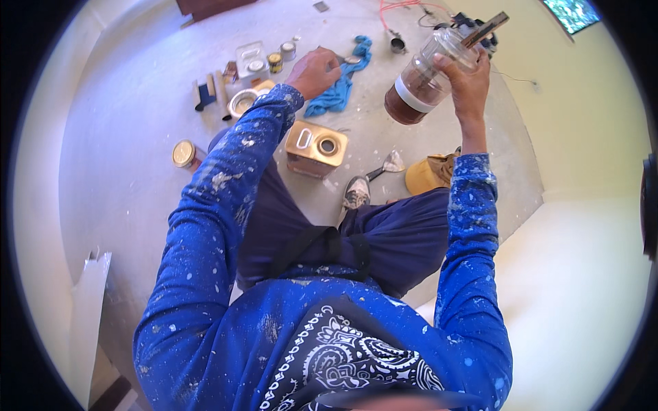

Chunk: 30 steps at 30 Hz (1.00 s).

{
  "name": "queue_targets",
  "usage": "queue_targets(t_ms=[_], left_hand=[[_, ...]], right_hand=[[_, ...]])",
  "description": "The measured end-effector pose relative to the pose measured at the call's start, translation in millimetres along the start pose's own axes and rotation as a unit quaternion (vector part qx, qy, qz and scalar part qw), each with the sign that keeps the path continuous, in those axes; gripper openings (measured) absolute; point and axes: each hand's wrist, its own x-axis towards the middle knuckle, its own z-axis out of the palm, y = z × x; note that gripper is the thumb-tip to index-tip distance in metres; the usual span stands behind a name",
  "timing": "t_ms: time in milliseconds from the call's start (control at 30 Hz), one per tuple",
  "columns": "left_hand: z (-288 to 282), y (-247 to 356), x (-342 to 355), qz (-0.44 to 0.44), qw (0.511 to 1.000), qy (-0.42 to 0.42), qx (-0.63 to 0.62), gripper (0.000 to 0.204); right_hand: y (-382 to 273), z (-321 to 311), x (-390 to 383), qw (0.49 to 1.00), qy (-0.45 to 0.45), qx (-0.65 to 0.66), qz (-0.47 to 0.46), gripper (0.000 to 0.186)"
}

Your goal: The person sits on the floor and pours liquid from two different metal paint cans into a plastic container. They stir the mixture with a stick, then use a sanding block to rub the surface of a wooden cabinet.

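My right hand (469,79) grips a clear jar (430,72) near its top, raised at the upper right. The jar leans, with dark reddish-brown liquid at its bottom and a white band round it. A flat, stained stick or handle (488,29) pokes out of its mouth. My left hand (315,72) is closed, fingers curled, above the floor beside a crumpled blue cloth (332,99); what its fingers hold, if anything, is hidden. Just past its knuckles shows a small round greyish thing (351,60). Below stands a gold-topped rectangular metal can (316,148) with a round opening.
Several small cans (275,62), a clear rectangular container (251,59) and an open round tin (242,103) stand left of my left hand. Near my shoe (356,192) lie a putty knife (392,163) and a yellow-brown cap (426,176). A red hose (404,5) lies far off.
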Motion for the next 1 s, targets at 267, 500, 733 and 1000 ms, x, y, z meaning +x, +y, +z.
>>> queue_targets(t_ms=[267, 500, 733, 1000], left_hand=[[50, -9, 1, -0.015, 0.941, -0.327, 0.086, 0.076], [76, 8, -5, -0.049, 0.879, -0.453, 0.145, 0.103], [93, -46, -8, -0.166, 0.834, -0.513, 0.120, 0.109], [132, -51, -30, -0.072, 0.849, -0.409, 0.327, 0.128]], right_hand=[[115, 23, -87, 0.973, 0.058, -0.216, 0.062, 0.117], [226, 54, -159, 0.945, 0.032, -0.272, 0.179, 0.124], [321, 141, -184, 0.950, -0.061, -0.203, 0.231, 0.127], [333, 148, -175, 0.967, -0.014, -0.170, 0.190, 0.116]])
